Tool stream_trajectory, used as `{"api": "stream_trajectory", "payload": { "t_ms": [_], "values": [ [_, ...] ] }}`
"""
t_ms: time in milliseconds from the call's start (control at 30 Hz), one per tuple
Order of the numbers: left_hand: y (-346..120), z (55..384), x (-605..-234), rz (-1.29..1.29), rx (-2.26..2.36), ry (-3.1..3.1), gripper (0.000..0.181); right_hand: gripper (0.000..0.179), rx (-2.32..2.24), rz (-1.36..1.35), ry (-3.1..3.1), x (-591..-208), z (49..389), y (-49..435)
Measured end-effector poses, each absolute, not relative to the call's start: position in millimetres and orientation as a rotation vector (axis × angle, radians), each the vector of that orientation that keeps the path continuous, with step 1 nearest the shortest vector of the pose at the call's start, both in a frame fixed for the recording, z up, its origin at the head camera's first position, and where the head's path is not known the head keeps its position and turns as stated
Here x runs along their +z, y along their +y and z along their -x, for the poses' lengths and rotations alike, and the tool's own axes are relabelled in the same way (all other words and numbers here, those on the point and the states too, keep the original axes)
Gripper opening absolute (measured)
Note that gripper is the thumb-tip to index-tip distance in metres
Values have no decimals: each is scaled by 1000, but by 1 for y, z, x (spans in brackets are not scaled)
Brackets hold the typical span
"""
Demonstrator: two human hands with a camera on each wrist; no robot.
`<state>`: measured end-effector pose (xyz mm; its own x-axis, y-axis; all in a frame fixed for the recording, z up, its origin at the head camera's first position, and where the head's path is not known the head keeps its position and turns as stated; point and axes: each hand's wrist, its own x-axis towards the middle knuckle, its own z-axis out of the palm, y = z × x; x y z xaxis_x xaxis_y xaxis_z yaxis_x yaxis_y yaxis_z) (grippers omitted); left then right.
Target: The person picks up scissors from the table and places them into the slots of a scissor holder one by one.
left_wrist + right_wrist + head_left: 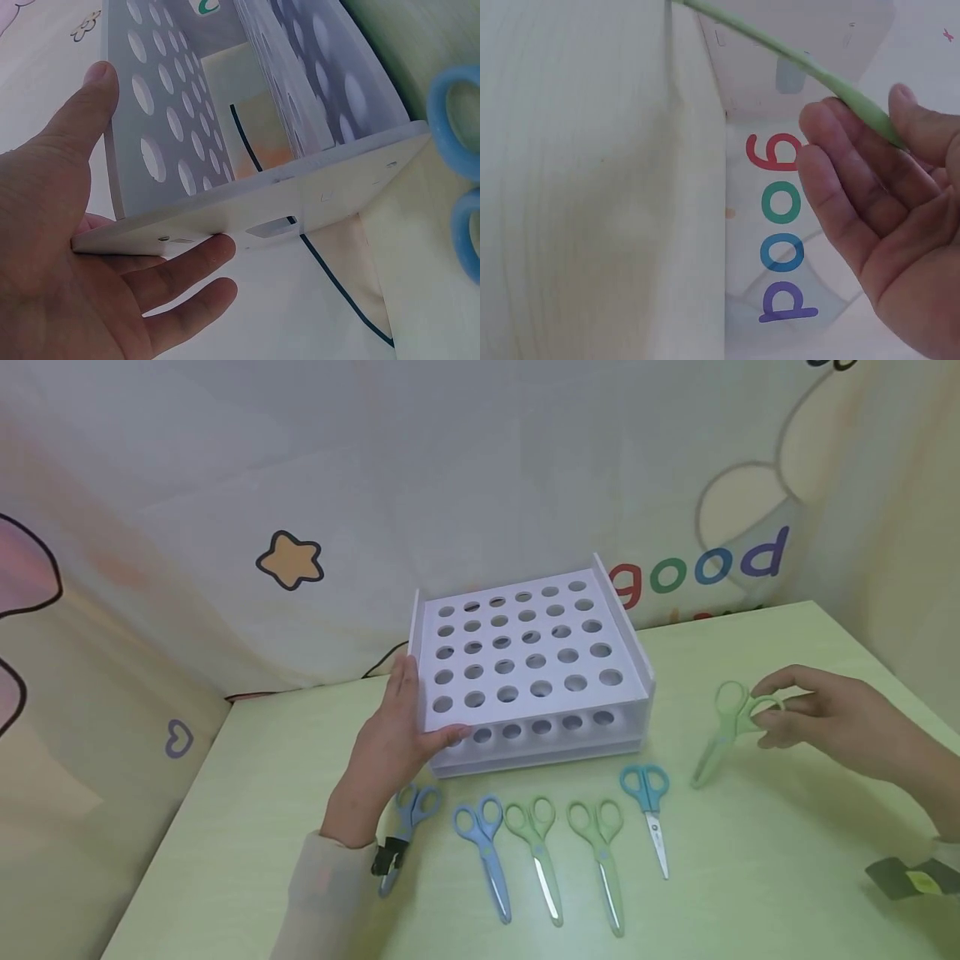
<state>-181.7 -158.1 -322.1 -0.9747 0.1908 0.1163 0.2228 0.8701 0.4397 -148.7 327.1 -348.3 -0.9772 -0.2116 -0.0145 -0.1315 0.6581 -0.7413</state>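
A white rack (521, 678) with rows of round holes stands at the back of the table. My left hand (382, 743) grips its left front corner; in the left wrist view the thumb is at the perforated panel's edge and the fingers are against the outer side panel (322, 195). On the right, my right hand (847, 718) pinches a pair of green scissors (723, 739) by one handle loop. The blades angle down to the left. The right wrist view shows these scissors edge-on as a thin green strip (795, 60) at the fingertips.
Before the rack lie blue scissors (487, 860), green scissors (536, 843), more green scissors (603, 852) and teal scissors (652, 810) with bare blades. Another blue pair (412, 814) is partly hidden beside my left wrist. A printed curtain (450, 468) hangs behind the table.
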Motion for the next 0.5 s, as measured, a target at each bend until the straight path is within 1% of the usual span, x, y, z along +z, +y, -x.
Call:
{"api": "stream_trajectory", "payload": {
  "t_ms": [200,367,500],
  "values": [
    [-158,183,-322,327,-709,-2974,121,17,-1400,328,2812,-347,146,329],
    [-158,183,-322,327,-719,-2973,121,21,-1514,387,2771,-348,145,330],
    [-158,182,-322,327,-722,-2968,121,23,-1541,384,2778,-345,144,328]
  ]
}}
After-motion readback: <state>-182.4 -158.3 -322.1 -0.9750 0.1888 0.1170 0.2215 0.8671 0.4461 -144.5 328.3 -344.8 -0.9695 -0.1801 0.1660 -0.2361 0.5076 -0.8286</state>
